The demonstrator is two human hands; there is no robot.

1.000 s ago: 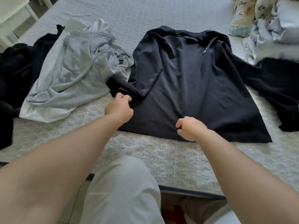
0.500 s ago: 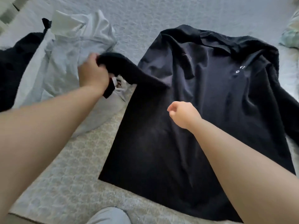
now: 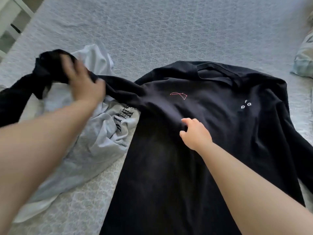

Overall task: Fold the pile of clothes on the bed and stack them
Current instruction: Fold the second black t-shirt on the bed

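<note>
A black long-sleeved shirt [image 3: 211,133] lies spread front up on the bed, with a small pink line drawing and white letters on its chest. My left hand [image 3: 84,85] is blurred and grips the shirt's left sleeve [image 3: 118,89], stretched out to the left above a crumpled light grey garment [image 3: 94,141]. My right hand [image 3: 194,133] rests on the middle of the shirt's body, fingers curled and pressing the cloth. The shirt's right sleeve runs off toward the right edge.
The grey patterned bedspread [image 3: 169,31] stretches far ahead. More dark clothing [image 3: 11,104] lies at the far left. White furniture [image 3: 10,17] stands off the bed at top left. Patterned bedding [image 3: 304,60] sits at the right edge.
My left hand has pulled the sleeve further out to the left and up over the grey garment. My right hand has slid up the shirt's body. The view has moved closer.
</note>
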